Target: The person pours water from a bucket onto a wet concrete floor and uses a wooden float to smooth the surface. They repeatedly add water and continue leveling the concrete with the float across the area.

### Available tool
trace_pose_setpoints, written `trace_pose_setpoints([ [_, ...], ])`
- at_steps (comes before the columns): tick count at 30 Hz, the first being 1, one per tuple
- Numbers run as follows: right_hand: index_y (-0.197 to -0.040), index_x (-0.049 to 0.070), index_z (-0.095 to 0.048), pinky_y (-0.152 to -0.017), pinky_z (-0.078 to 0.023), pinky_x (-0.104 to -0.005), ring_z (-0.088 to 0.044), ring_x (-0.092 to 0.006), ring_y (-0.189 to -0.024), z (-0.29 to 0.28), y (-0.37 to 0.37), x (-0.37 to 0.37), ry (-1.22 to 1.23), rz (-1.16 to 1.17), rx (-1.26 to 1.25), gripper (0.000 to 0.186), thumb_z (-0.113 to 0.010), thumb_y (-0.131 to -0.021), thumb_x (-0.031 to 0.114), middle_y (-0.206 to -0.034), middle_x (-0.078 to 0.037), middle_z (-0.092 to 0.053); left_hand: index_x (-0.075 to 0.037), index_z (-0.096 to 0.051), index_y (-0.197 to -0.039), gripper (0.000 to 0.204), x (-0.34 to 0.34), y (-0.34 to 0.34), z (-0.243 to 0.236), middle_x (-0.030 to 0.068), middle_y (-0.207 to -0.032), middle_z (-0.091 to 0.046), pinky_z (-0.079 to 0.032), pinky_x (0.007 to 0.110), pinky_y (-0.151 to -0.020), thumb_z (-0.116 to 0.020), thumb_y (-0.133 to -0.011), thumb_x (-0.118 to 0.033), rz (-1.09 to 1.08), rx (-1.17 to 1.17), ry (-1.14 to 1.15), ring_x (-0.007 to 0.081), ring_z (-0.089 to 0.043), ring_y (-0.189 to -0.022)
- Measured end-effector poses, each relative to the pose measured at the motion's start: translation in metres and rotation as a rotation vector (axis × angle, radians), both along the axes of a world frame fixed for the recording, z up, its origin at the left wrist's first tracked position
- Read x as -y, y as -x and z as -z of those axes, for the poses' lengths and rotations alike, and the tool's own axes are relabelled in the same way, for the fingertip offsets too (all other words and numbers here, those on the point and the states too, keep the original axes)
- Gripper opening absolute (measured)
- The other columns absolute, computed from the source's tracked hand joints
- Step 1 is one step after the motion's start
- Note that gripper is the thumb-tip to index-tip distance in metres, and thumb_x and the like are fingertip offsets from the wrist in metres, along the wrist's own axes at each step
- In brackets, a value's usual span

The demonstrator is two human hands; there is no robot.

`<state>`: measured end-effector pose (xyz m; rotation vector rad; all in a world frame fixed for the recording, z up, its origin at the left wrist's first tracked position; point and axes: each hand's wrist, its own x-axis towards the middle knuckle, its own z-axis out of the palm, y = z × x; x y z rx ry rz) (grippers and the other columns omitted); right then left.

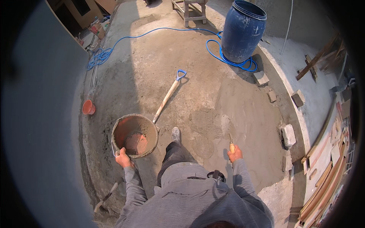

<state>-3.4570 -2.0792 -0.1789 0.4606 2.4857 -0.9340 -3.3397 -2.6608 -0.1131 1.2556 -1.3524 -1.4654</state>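
The biggest thing is the brown floor [182, 53], rough and dusty in the middle. On its right side lies a wide patch of wet-looking cement [251, 114]. I think this work is partly done: much of the patch looks flat and smooth, but the part in front of the right hand is lumpy, so it seems not finished yet. I can't tell if the rest of the floor needs any.

A big blue barrel [243, 32] stands at the far right, with a blue hose [148, 35] around its foot and running off to the left. The person's grey shirt [197, 205] has dark, curly writing on it. I can't read any other words or labels.

A shovel [166, 100] with a blue grip lies on the floor, just past the bucket [125, 129]. The bucket is tipped so we can look inside: grey mud sticks to its walls and the reddish bottom shows. A small red pail [89, 108] sits farther left.

The left hand [123, 158] has its fingers curled on the bucket's near rim. The right hand [235, 152] has its fingers closed around the wooden handle of a trowel [232, 146], which points away over the cement. Its blade is hard to see
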Motion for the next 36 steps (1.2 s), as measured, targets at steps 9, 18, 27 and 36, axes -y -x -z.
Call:
trace_pose_setpoints([
  [9, -0.113, -0.001, -0.066, -0.094, -0.052, -0.0421, -0.065, -0.0365, -0.109, 0.025, 0.094, 0.021, -0.195, 0.160, 0.569, 0.059, -0.078, -0.071, 0.039, -0.114, -0.022, -0.067, 0.002, -0.062, -0.104, 0.022, 0.024, 0.548, -0.139, 0.0059, -0.094, -0.065, -0.052, 0.031, -0.072, -0.062, -0.082, -0.002, 0.626, -0.340, 0.025, 0.0158, -0.062, -0.078],
  [18, -0.113, -0.003, -0.062, -0.081, -0.054, -0.0438, -0.066, -0.0331, -0.094, 0.111, 0.292, 0.043, -0.176, 0.085, 0.718, 0.057, -0.078, -0.074, 0.035, -0.100, -0.019, -0.068, 0.000, -0.064, -0.098, 0.016, -0.175, 1.035, -0.289, 0.0045, -0.093, -0.067, -0.051, 0.028, -0.074, -0.062, -0.082, 0.001, 0.909, -0.837, 0.153, 0.0124, -0.062, -0.079],
  [27, -0.104, 0.000, -0.056, -0.047, -0.051, -0.0385, -0.061, -0.0228, -0.051, 0.008, 0.651, 0.005, 0.203, 0.985, 0.160, 0.038, -0.074, -0.078, 0.021, -0.068, -0.011, -0.061, 0.000, -0.070, -0.085, 0.017, -0.411, 1.419, -0.354, 0.0079, -0.068, -0.068, -0.050, 0.033, -0.061, -0.063, -0.074, -0.010, 0.982, -0.625, 0.699, 0.0162, -0.063, -0.061],
  [36, -0.099, 0.000, -0.052, -0.054, -0.052, -0.0421, -0.063, -0.0260, -0.059, -0.024, 0.654, 0.107, -0.124, 1.909, 0.091, 0.036, -0.073, -0.079, 0.021, -0.074, -0.013, -0.062, -0.007, -0.067, -0.106, 0.028, -0.648, 1.667, -0.216, 0.0171, -0.098, -0.070, -0.052, 0.047, -0.083, -0.070, -0.079, -0.015, 1.393, -0.295, 1.591, 0.0373, -0.067, -0.091],
])
